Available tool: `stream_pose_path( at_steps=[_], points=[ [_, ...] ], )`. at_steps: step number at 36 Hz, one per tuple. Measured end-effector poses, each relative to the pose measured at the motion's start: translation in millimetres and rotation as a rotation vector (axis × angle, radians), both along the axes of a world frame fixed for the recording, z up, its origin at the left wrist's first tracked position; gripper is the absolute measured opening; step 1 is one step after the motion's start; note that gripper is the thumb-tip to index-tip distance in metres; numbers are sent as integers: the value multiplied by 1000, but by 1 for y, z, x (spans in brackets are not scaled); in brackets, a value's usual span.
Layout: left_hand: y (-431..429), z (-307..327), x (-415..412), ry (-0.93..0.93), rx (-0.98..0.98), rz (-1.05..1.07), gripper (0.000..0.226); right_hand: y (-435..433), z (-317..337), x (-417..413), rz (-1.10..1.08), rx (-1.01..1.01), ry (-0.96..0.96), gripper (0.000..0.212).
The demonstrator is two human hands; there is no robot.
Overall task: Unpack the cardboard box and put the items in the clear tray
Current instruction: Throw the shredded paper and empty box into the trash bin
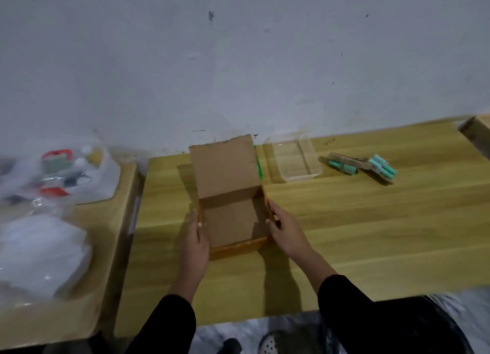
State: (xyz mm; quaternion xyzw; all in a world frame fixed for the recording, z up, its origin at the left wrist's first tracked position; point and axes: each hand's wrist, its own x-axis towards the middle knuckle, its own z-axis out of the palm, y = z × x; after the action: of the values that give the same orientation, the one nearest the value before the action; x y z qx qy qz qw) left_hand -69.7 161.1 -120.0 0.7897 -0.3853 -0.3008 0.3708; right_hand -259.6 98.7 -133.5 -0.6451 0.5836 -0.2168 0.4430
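An open cardboard box (pixel 233 222) sits on the wooden table in front of me, its lid (pixel 225 165) raised toward the wall. Its inside looks bare, showing only brown cardboard. My left hand (pixel 194 238) grips the box's left wall and my right hand (pixel 285 227) grips its right wall. The clear tray (pixel 315 165) stands behind and to the right of the box, with nothing visible in it. Just right of the tray lie two cardboard packs of teal cylinders (pixel 381 166) on the table.
A second table on the left carries a clear bag of mixed items (pixel 63 173) and a white plastic bag (pixel 39 253). Another cardboard box corner (pixel 477 136) shows at the far right. A gap separates the two tables.
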Motion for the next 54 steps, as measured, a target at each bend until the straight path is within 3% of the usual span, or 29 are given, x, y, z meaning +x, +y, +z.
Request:
stream_pose_path(
  at_steps=[7,14,20,26,33,42,49,54],
  points=[
    [-2,34,-47,2,-23,-124,44,17,26,-56,-169,-30,-28,49],
    [-15,56,-167,39,-102,-345,42,61,57,-183,-449,-54,-28,47],
    [19,47,-311,145,-97,-670,42,157,63,-315,-783,-72,87,44],
    [93,6,-413,157,-2,-935,42,272,40,-397,-1004,-22,79,44],
    [144,-77,-444,182,310,-1061,43,352,-49,-419,-983,227,156,46],
    [148,-145,-415,48,477,-985,48,346,-138,-390,-806,379,199,49],
    [148,-159,-396,-142,560,-1081,57,338,-151,-379,-692,491,258,59],
    [145,-146,-396,-224,509,-1219,57,329,-136,-379,-647,489,293,62]
  ],
)
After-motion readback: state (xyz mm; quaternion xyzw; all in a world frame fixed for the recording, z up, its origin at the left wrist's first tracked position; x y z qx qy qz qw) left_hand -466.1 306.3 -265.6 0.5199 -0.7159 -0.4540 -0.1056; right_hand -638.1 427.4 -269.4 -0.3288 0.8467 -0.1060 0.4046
